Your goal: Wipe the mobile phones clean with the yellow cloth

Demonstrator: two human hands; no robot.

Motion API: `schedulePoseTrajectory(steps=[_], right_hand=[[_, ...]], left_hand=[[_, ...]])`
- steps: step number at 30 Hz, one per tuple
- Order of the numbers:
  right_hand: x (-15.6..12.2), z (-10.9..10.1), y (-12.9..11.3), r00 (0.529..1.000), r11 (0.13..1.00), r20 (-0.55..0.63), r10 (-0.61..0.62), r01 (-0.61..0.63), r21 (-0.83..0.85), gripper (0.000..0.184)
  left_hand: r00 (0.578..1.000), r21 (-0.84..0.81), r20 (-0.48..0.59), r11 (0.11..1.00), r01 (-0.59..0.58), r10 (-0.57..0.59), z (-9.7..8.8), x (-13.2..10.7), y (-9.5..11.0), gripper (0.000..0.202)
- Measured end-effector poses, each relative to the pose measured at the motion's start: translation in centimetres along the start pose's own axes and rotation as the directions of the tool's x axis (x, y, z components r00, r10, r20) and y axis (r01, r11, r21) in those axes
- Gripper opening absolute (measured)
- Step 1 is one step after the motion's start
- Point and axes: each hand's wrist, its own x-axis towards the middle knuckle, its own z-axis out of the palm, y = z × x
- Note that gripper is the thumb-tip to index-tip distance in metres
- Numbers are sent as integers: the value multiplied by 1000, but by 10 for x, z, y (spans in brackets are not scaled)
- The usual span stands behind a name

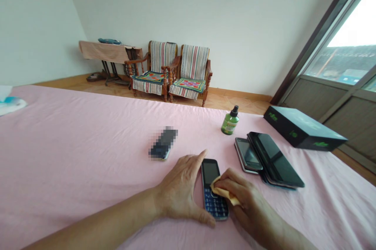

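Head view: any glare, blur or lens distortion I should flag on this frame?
Head view: the window is blown out white; daylight on the pink table is soft, shadows faint; a pixelated patch masks the farther phone; the keypad phone under the yellow cloth is sharp; wide-angle distortion leans the window frame.

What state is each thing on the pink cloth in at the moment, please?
Keypad phone: flat, screen dark, braced by left hand.
Yellow cloth: bunched, pressed on the keypad by right hand.
Spray bottle: upright, spray top on.
Black box: closed.
Stacked devices: screens dark.
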Motion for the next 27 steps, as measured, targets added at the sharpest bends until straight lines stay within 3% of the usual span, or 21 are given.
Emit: schedulePoseTrajectory(steps=[4,9,11,19,27], right_hand=[[4,-12,-1,997,997,71,5,-10,75,30],[17,-11,10,975,998,-215,64,-58,34,19],[25,-7,14,964,996,-257,66,-78,-38,19],[43,9,20,972,930,-221,75,-148,-337,22],[53,22,6,986,928,-160,55,-110,-357,31]], left_hand=[[1000,-11,-11,1000,-10,9,-1,0,0,137],[1000,-1,-1,1000,-12,12,-1,0,-1,140],[1000,-5,-9,1000,-11,11,1,0,-2,141],[998,-52,-45,998,-46,44,6,0,-5,148],[999,-54,-54,999,-2,-1,6,1,-2,153]])
